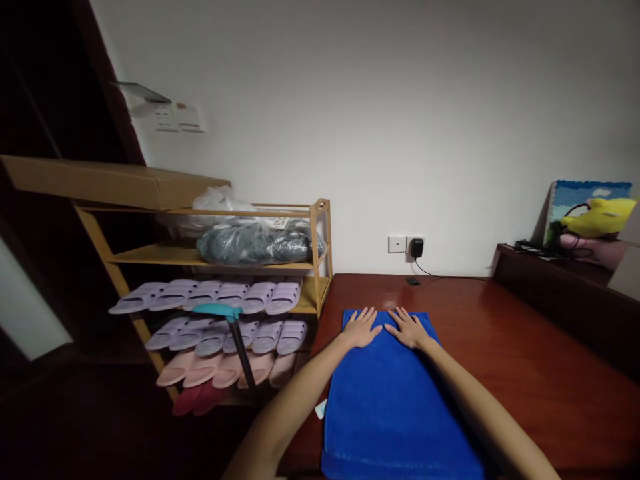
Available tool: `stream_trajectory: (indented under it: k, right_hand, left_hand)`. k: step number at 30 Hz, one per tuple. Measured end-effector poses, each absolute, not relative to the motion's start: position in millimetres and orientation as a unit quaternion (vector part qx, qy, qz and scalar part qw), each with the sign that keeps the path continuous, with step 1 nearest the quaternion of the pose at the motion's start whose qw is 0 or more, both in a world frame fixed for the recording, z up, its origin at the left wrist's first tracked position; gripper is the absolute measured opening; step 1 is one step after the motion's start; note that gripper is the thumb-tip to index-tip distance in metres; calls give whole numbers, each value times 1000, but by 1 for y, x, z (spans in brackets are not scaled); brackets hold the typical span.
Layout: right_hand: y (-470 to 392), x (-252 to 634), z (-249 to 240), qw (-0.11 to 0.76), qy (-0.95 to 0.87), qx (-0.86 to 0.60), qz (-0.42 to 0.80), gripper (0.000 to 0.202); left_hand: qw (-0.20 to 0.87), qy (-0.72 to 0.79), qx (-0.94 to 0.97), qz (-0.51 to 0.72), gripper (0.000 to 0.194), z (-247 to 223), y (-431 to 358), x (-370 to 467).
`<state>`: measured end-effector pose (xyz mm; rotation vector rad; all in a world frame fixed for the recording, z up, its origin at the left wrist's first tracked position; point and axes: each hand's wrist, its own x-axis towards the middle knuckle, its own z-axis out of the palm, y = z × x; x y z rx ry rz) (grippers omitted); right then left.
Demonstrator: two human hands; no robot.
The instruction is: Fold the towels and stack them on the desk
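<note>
The white wall (350, 133) is smooth and flat. Below it is a big red-brown desk (525, 373), shiny like polished wood. To the left of the desk is a wooden shoe rack (316, 267), made of thin, light bars. It holds rows of purple slippers (284, 298) that look like smooth rubber or plastic.

The blue towel (385, 400) lies on the desk, close to its left edge. It is a long, soft-looking shape with straight sides. Its long way runs from the near side toward the back edge, by the wall. The near end looks thick, with a seam or fold across it.

The left hand (363, 327) and the right hand (407, 328) lie side by side on the far end of the towel, a bit apart. Most of the towel is on the near side of them, between the two arms. Both are about as near to it as each other. They are open, palms down, fingers spread, and they grip nothing.

A small pale tag (321, 409) pokes out from the towel's left side.
</note>
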<state>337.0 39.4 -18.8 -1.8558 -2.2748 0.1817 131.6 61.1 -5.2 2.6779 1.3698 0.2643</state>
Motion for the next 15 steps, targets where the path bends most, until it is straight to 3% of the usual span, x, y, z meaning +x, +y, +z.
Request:
stream_trajectory:
  k: [15]
  right_hand:
    - [22, 363, -14, 85, -705, -700, 80, 79]
  left_hand:
    - [65, 526, 845, 70, 70, 1, 48, 108]
